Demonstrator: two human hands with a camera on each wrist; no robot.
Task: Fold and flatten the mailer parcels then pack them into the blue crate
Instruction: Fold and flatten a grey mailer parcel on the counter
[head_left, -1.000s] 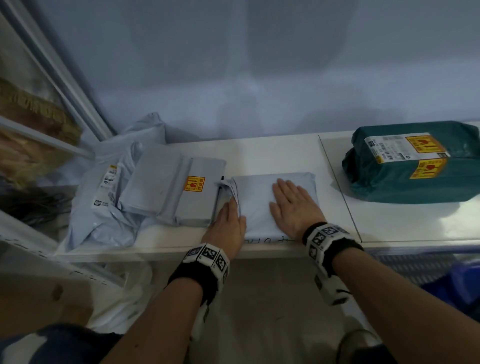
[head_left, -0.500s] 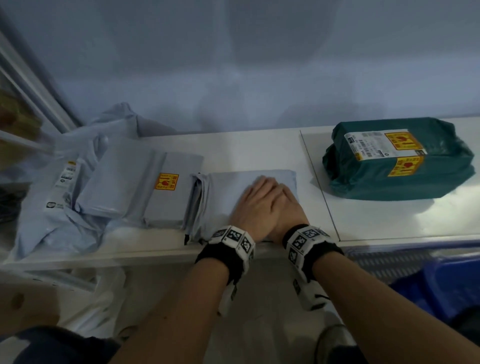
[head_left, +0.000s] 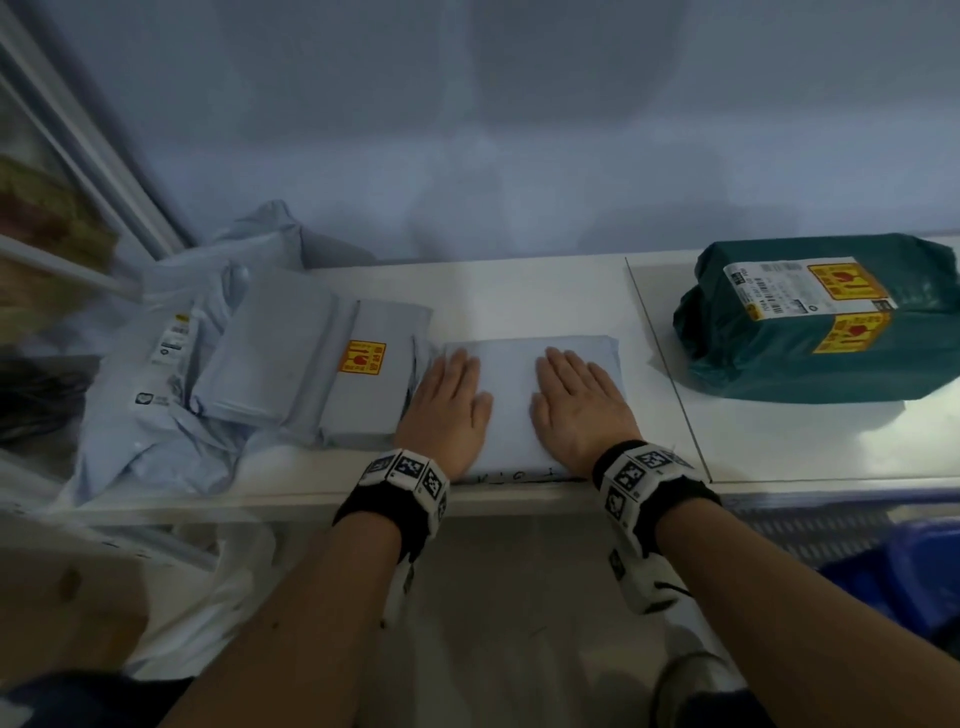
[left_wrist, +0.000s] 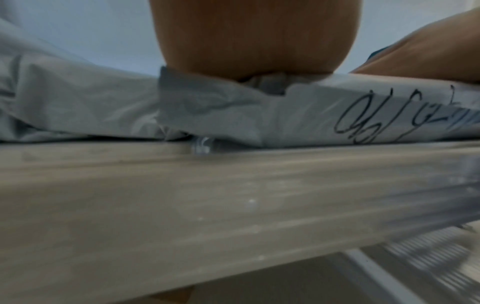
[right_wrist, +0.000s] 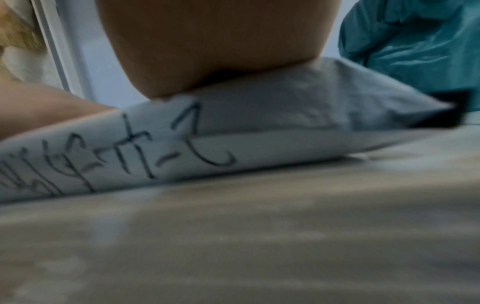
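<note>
both hands flat on the folded grey mailer (head_left: 511, 400) at worktop (head_left: 545, 296) front edge: left hand (head_left: 447, 405) at 9, right hand (head_left: 579, 408) at 3, fingers straight, together. blue crate (head_left: 904, 577) lies at 4, nearer right hand.

White table (head_left: 524, 306): grey mailers (head_left: 511, 395), green parcel (head_left: 815, 332) lying on it

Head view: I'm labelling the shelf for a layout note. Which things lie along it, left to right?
Crumpled grey mailers → folded grey parcel → left hand → right hand, both flat on one pale parcel → green parcel.
</note>
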